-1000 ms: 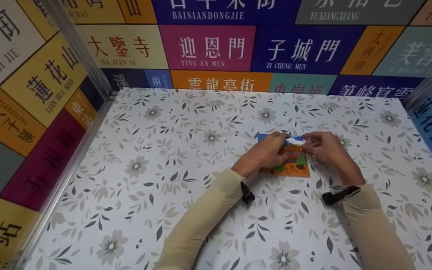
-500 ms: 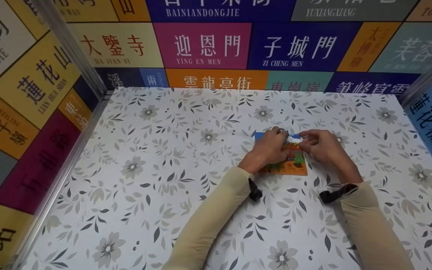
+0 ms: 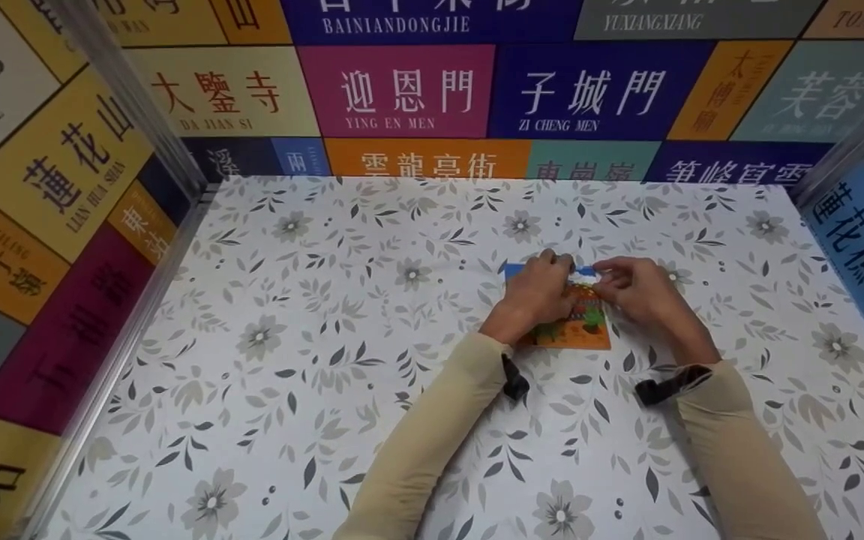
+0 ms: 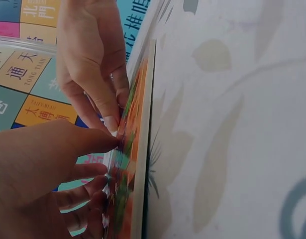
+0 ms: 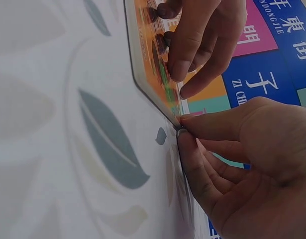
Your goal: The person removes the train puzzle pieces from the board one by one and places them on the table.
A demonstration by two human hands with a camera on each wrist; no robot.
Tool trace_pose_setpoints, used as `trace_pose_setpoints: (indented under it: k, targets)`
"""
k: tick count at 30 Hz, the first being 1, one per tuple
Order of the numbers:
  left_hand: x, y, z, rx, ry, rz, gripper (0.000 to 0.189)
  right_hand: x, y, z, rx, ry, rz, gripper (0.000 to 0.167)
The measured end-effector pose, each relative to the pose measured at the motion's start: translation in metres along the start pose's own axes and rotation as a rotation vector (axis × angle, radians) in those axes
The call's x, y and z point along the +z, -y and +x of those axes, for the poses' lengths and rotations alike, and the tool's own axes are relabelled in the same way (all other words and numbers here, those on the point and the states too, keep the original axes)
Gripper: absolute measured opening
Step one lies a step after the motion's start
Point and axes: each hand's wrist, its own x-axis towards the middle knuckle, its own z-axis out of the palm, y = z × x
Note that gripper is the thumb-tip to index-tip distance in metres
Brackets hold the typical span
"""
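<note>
A small flat picture board (image 3: 571,336), printed with blue sky, a white cloud, a red building, green bushes and orange ground, lies on the table. Its pale, thick edge shows in both wrist views. Across its left and upper part lies my left hand (image 3: 541,291), covering much of the print. The left thumb (image 4: 100,141) and fingers touch the glossy face, bent loosely. At the upper right edge is my right hand (image 3: 634,285). Its thumb and index finger (image 5: 212,125) meet in a pinch at the board's edge, the other fingers folded behind.
White cloth with grey flowers and leaves covers the table (image 3: 349,315). Colourful panels (image 3: 402,94) with large Chinese characters stand behind and on both sides. Black straps (image 3: 664,386) with small cameras sit at both wrists, over beige sleeves (image 3: 432,435).
The head view has shifted slightly, so board and hands appear a little farther left. The left wrist has swung slightly, while both hands stay on the board.
</note>
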Motion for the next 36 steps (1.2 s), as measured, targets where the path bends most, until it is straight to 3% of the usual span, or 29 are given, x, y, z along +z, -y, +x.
trace_pose_setpoints:
  k: [11, 18, 24, 36]
  targets:
    - [-0.0001, 0.0003, 0.0019, -0.004, 0.022, -0.029, 0.044, 0.0002, -0.0001, -0.0002, 0.013, 0.008, 0.018, 0.043]
    - [-0.0032, -0.0011, 0.0006, -0.014, 0.052, -0.03, 0.05, 0.0007, -0.0017, -0.0004, -0.031, -0.024, -0.036, 0.041]
    - [-0.0047, -0.0003, 0.0006, -0.025, 0.087, -0.037, 0.059, 0.0006, -0.0002, 0.0008, 0.003, 0.007, -0.017, 0.043]
    - [-0.0064, 0.0016, 0.0053, -0.051, 0.097, -0.12, 0.058, 0.0004, -0.0021, 0.0005, 0.005, 0.015, -0.014, 0.044]
